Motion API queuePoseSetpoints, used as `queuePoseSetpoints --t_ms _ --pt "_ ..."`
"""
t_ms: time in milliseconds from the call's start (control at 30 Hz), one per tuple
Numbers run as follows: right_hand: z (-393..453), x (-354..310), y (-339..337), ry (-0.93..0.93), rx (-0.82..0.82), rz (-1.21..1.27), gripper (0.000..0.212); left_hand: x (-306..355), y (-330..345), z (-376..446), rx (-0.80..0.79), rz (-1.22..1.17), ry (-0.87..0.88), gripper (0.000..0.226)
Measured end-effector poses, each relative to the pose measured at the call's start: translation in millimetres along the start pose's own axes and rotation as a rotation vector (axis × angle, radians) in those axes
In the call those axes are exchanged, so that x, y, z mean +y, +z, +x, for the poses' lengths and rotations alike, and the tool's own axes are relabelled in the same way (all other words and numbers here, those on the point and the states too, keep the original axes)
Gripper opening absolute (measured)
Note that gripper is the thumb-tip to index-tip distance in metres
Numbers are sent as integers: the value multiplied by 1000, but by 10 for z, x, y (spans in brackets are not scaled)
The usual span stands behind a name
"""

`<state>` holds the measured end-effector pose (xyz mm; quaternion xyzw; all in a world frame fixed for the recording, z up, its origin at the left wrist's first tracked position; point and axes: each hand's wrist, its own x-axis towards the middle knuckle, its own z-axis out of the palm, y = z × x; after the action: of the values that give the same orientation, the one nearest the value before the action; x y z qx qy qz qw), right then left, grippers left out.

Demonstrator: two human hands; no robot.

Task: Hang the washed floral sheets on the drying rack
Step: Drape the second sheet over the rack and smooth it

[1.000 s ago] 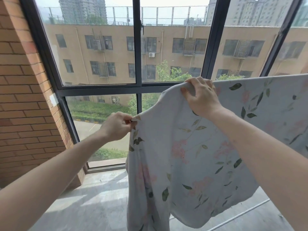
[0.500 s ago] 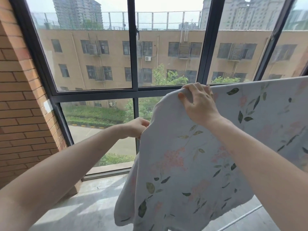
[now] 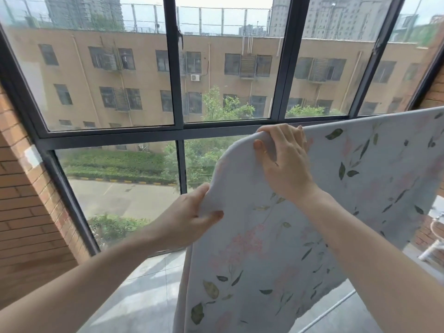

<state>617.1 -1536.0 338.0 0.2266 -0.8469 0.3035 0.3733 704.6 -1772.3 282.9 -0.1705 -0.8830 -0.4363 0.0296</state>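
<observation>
Starting far left: brick wall (image 3: 26, 212) runs down the left side, dark-framed window (image 3: 179, 131) fills the far side, tan building and green hedge outside, road below. Grey tiled floor (image 3: 149, 292) near the bottom. Left hand (image 3: 189, 217) comes in from lower left, reaching up to the sheet's left edge: thumb on the near face, fingers wrapped behind the hem, fabric pinched between them. Floral sheet (image 3: 276, 248) is pale grey-blue with pink blossoms and green leaves; it sits centre to right, top edge arching from the left hand up over to the right hand, then running on toward the upper right corner. Lower part hangs down past the bottom of frame, near side facing the camera. Right hand (image 3: 283, 155) is higher and further right, at the top of the arch: fingers curled over the upper edge, thumb pressed on the near face, gripping the fabric. Both forearms bare. Can't tell what supports the sheet beyond the hands; top edge hides it. Thin pale rod (image 3: 336, 306) crosses low right, below the sheet. Far right edge: white tubular frame piece (image 3: 432, 248), partly cut off, with more brick behind.
</observation>
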Motion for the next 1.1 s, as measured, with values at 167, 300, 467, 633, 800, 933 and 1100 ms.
queuePoseSetpoints --t_ms 167,300,467,633,800,933,1100 --pt "-34 16 25 -57 39 1 24 -192 0 -65 59 137 -4 23" --pt "11 76 26 -136 29 -38 32 -259 24 -117 186 309 18 29" --pt "308 440 -68 -202 -61 -99 40 -245 50 6 272 406 -28 18" --pt "567 635 -78 -245 -164 -74 41 -178 90 207 303 360 -138 12" --pt "790 660 79 -250 -251 -83 37 -220 -29 425 310 317 -250 9" --pt "959 624 237 -228 -273 -92 38 -246 -152 603 338 324 -339 11" --pt "1134 660 378 -174 -283 -92 35 -246 -298 832 339 354 -369 11"
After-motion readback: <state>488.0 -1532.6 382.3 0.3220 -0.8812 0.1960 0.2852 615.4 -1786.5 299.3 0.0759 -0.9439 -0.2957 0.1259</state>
